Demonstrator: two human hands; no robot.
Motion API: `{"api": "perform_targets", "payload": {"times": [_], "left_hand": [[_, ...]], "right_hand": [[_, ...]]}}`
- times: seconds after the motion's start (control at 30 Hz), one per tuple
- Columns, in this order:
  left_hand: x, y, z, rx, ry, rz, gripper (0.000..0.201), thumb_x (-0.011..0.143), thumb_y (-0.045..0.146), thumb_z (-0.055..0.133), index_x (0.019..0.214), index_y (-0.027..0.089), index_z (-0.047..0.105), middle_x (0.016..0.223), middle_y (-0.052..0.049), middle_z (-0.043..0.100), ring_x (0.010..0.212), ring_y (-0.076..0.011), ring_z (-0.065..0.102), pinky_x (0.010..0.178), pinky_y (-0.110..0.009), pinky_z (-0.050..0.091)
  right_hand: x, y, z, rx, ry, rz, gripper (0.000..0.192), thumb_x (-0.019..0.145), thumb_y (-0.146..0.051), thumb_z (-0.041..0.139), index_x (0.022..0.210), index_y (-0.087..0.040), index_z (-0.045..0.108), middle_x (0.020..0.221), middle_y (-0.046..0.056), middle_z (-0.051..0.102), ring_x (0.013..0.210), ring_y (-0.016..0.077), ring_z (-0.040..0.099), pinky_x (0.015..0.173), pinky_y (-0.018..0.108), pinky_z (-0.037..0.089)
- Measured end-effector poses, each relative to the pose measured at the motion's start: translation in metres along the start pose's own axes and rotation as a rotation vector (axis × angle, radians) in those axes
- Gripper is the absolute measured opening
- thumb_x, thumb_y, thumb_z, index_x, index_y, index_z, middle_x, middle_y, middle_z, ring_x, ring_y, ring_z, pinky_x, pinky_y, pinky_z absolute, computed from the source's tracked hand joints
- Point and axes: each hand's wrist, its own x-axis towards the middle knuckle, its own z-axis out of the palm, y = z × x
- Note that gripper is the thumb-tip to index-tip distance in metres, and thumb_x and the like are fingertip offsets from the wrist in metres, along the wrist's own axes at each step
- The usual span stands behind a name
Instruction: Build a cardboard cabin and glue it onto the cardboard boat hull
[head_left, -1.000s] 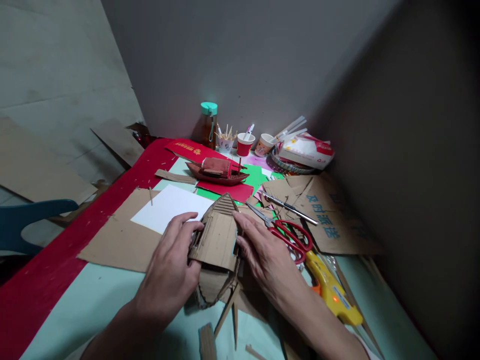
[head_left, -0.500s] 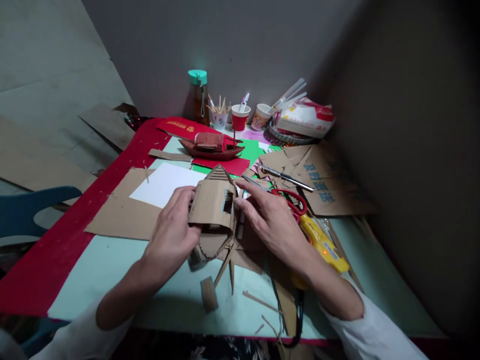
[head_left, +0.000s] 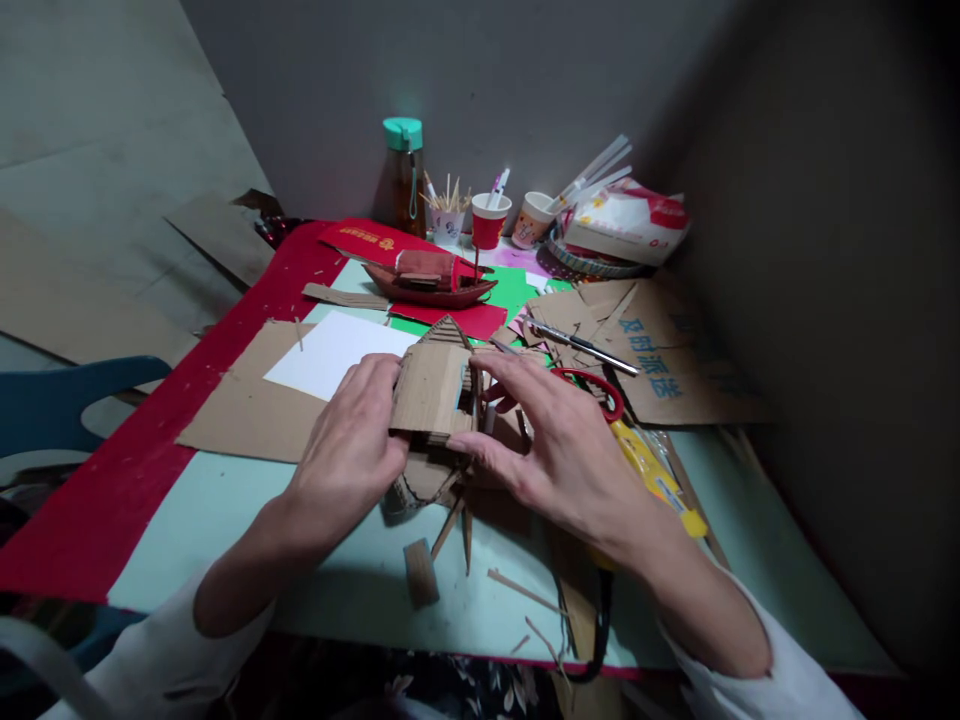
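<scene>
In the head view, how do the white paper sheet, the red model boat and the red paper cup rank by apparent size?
1. white paper sheet
2. red model boat
3. red paper cup
The cup stands farthest away, so its real size is unsure.

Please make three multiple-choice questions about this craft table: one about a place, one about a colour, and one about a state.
1. Where does the red model boat stand?
A. beyond the cardboard boat model, toward the wall
B. on the blue chair
C. under the right hand

2. What colour is the cap of the bottle?
A. yellow
B. teal green
C. black

3. What are the two hands doing?
A. resting flat on the table
B. cutting with the scissors
C. holding the cardboard boat model from both sides

Answers:
1. A, it stands on coloured paper behind the cardboard boat model.
2. B, the cap is teal green.
3. C, the left hand and the right hand press its roof from either side, while the scissors lie untouched.
</scene>
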Motion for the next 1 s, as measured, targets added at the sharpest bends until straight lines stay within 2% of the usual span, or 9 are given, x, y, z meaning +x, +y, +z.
{"api": "perform_targets", "payload": {"times": [0.07,0.13,0.27,0.37,0.5,0.63,0.77,0.9,1.0], "left_hand": [[0.001,0.000,0.000,-0.008,-0.006,0.003,0.042,0.077,0.008,0.046,0.118,0.015,0.051,0.114,-0.012,0.057,0.109,-0.0303,0.054,0.095,-0.046,0.047],[0.002,0.001,-0.002,-0.007,-0.019,-0.004,0.040,0.076,0.007,0.046,0.115,0.015,0.052,0.111,-0.012,0.057,0.107,-0.0303,0.055,0.094,-0.046,0.047],[0.004,0.003,-0.005,-0.008,-0.041,-0.011,0.044,0.074,0.004,0.047,0.117,0.012,0.052,0.111,-0.013,0.057,0.109,-0.0317,0.055,0.094,-0.047,0.046],[0.004,0.003,-0.005,-0.031,-0.043,-0.014,0.047,0.072,0.002,0.046,0.117,0.012,0.052,0.115,-0.013,0.057,0.112,-0.0314,0.054,0.096,-0.047,0.046],[0.002,0.004,-0.003,-0.059,-0.030,-0.050,0.036,0.073,0.002,0.046,0.106,0.017,0.052,0.112,-0.011,0.057,0.109,-0.0294,0.055,0.092,-0.044,0.047],[0.003,0.005,-0.004,-0.045,-0.044,-0.066,0.039,0.073,0.002,0.046,0.109,0.016,0.052,0.110,-0.012,0.058,0.107,-0.0299,0.055,0.090,-0.045,0.046],[0.003,0.004,-0.003,-0.017,-0.025,-0.058,0.040,0.073,0.006,0.046,0.112,0.014,0.054,0.110,-0.013,0.061,0.107,-0.0307,0.058,0.090,-0.045,0.047],[0.002,0.002,-0.001,-0.028,0.000,-0.060,0.040,0.075,0.008,0.046,0.114,0.016,0.054,0.113,-0.013,0.061,0.108,-0.0302,0.059,0.091,-0.044,0.048],[0.000,0.000,0.001,-0.014,0.018,-0.082,0.038,0.076,0.011,0.046,0.114,0.013,0.052,0.112,-0.015,0.061,0.105,-0.0328,0.060,0.087,-0.046,0.050]], "right_hand": [[0.002,-0.001,0.001,-0.001,0.002,-0.009,0.059,0.091,-0.040,0.072,0.139,-0.014,0.050,0.133,0.016,0.064,0.118,0.0297,0.063,0.098,0.043,0.053],[0.004,-0.001,0.001,0.044,0.017,0.012,0.067,0.087,-0.037,0.078,0.141,-0.013,0.047,0.133,0.014,0.064,0.109,0.0267,0.067,0.094,0.038,0.054],[0.007,0.005,0.000,0.056,-0.065,0.045,0.064,0.087,-0.039,0.078,0.139,-0.015,0.050,0.126,0.011,0.066,0.088,0.0202,0.068,0.083,0.034,0.056],[0.005,0.011,-0.002,-0.014,-0.144,0.052,0.058,0.086,-0.040,0.078,0.136,-0.017,0.056,0.124,0.012,0.065,0.098,0.0250,0.066,0.087,0.039,0.054],[0.004,0.012,-0.008,-0.074,-0.178,0.062,0.057,0.086,-0.040,0.077,0.136,-0.019,0.058,0.130,0.014,0.061,0.114,0.0314,0.059,0.097,0.047,0.049],[0.005,0.010,-0.008,-0.094,-0.181,0.064,0.056,0.088,-0.040,0.073,0.138,-0.022,0.057,0.131,0.013,0.060,0.116,0.0322,0.059,0.097,0.050,0.050],[0.008,0.014,-0.003,-0.083,-0.211,0.056,0.058,0.087,-0.035,0.072,0.141,-0.020,0.056,0.136,0.015,0.056,0.121,0.0333,0.058,0.100,0.051,0.050],[0.007,0.018,0.002,-0.051,-0.227,0.057,0.057,0.089,-0.036,0.072,0.141,-0.023,0.054,0.140,0.014,0.052,0.122,0.0308,0.059,0.101,0.050,0.051],[0.005,0.016,0.003,-0.037,-0.222,0.054,0.060,0.089,-0.030,0.072,0.143,-0.019,0.051,0.142,0.015,0.051,0.127,0.0283,0.054,0.107,0.047,0.047]]}}
